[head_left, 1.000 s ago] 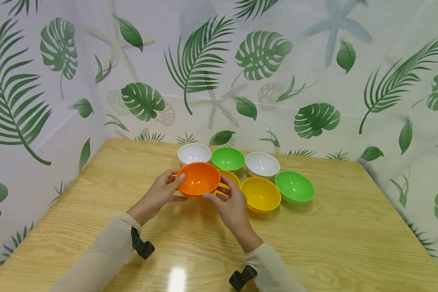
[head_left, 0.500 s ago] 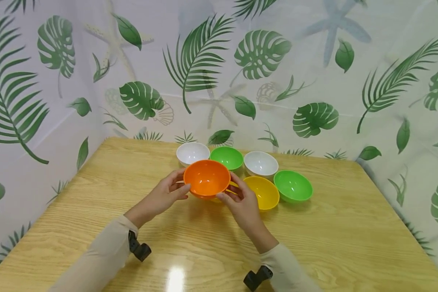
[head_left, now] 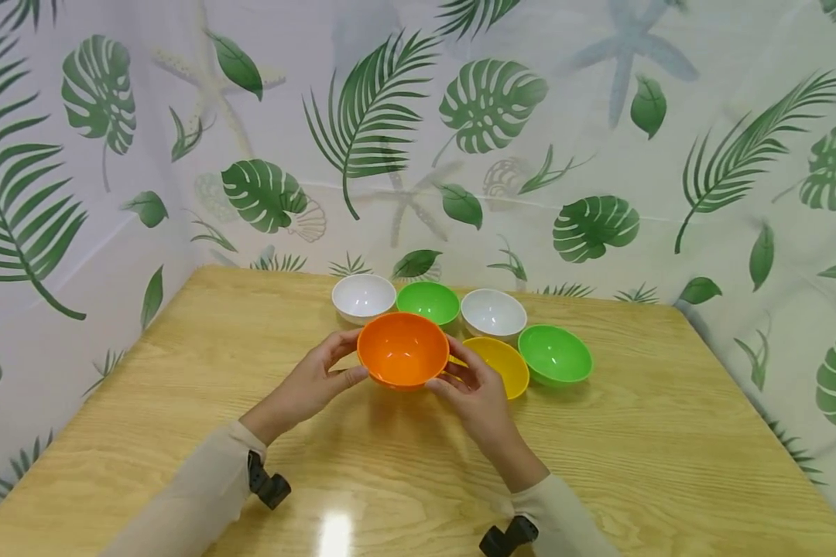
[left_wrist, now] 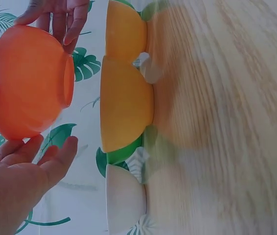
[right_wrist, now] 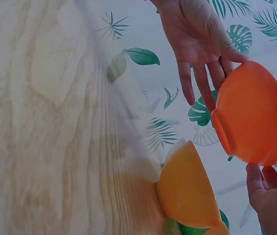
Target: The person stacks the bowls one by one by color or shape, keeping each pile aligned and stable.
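An orange bowl is held up off the table between both hands, its inside facing the head camera. My left hand grips its left side, thumb near the rim and fingers against the outer wall. On the opposite side my right hand holds it with thumb and fingers. The left wrist view shows a gap between the orange bowl and two yellow bowls standing on the table. One yellow bowl shows behind the right hand; the orange bowl blocks the other yellow bowl in the head view.
Along the back of the wooden table stand a white bowl, a green bowl and a second white bowl. Another green bowl is at the right end. A leaf-print cloth hangs behind.
Both hands have carried the orange bowl to the right and a little nearer the head camera. It now covers the left yellow bowl, which was partly visible before.
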Available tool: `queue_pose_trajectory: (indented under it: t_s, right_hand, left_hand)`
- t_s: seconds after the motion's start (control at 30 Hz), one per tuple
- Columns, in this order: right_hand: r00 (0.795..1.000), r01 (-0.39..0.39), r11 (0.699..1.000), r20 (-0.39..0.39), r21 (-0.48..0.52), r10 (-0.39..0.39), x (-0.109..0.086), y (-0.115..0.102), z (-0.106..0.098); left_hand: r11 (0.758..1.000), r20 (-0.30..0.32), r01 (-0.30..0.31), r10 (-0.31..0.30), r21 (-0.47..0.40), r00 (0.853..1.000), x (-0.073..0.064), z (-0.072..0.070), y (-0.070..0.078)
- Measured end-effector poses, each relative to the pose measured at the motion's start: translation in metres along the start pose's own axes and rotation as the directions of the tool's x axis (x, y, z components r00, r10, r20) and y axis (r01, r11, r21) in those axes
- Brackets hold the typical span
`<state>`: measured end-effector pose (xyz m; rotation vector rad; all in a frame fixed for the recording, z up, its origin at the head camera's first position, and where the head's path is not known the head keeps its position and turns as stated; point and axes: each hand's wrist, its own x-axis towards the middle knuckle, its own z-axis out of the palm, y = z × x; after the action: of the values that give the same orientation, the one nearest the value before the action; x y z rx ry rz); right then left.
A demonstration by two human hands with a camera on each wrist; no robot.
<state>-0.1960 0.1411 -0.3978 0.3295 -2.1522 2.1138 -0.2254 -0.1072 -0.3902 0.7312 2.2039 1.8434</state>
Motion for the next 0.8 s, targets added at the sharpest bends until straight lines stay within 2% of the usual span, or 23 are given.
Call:
queue_pose_trajectory:
  t_s: [0.13, 0.3, 0.43, 0.53, 0.67, 0.8]
  right_hand:
    - [0.999, -0.028, 0.999, 0.036, 0.029, 0.027, -0.004, 0.000, -0.006]
    - [0.996, -0.017, 1.000, 0.086, 0.021, 0.015, -0.009, -0.002, -0.015]
    - [0.991, -0.009, 1.000, 0.134, -0.014, 0.010, -0.014, -0.005, -0.023]
    - [0.987, -0.016, 0.999, 0.159, -0.052, 0.024, -0.020, -0.005, -0.029]
    - [0.983, -0.031, 0.997, 0.176, -0.068, 0.043, -0.025, -0.003, -0.037]
    - [0.977, -0.045, 0.997, 0.204, -0.068, 0.058, -0.031, -0.003, -0.043]
  left_hand:
    - [0.998, -0.018, -0.010, 0.008, -0.070, 1.000, -0.002, 0.004, 0.000]
    - [0.995, -0.021, -0.033, 0.031, -0.091, 0.999, -0.004, 0.009, 0.002]
    - [0.998, 0.005, -0.041, 0.041, -0.053, 0.999, -0.005, 0.013, 0.003]
    - [0.998, 0.025, -0.066, 0.065, 0.005, 0.998, -0.007, 0.017, 0.003]
    - [0.995, 0.038, -0.093, 0.091, 0.034, 0.995, -0.008, 0.025, 0.004]
    - [0.998, 0.047, -0.065, 0.064, 0.025, 0.997, -0.008, 0.032, 0.002]
